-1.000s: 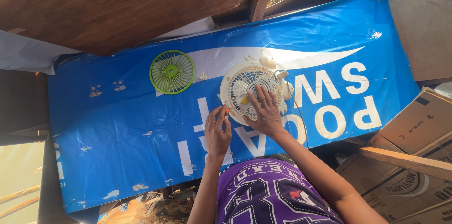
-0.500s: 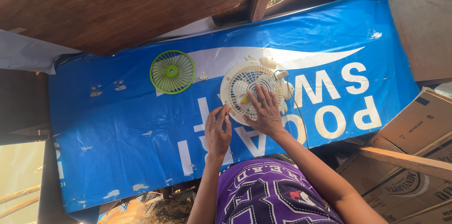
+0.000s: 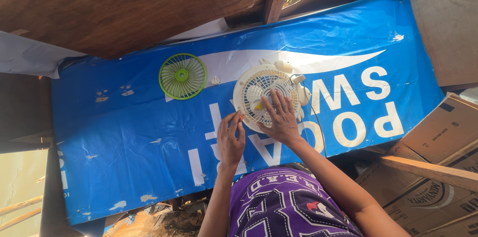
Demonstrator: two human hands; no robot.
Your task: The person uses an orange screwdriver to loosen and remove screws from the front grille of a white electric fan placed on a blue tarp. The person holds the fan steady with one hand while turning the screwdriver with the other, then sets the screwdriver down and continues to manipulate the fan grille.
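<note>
Landmark: you are working over the banner sheet (image 3: 149, 157).
Round fan (image 3: 266, 95): lying on the sheet, right of its middle.
Loose grille (image 3: 182, 75): lying on the sheet, left of the fan.
Cardboard boxes (image 3: 438, 167): sitting off the sheet's right end.

One head-worn camera looks steeply down from above the person's chest onto the blue banner-covered table (image 3: 124, 147), near enough for both forearms, cardboard boxes (image 3: 438, 167) edging in right.

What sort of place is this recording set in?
Likely a makeshift repair stall or workshop: a blue banner serves as work surface, cardboard boxes are stacked alongside, and a white fan lies under the right hand.
</note>
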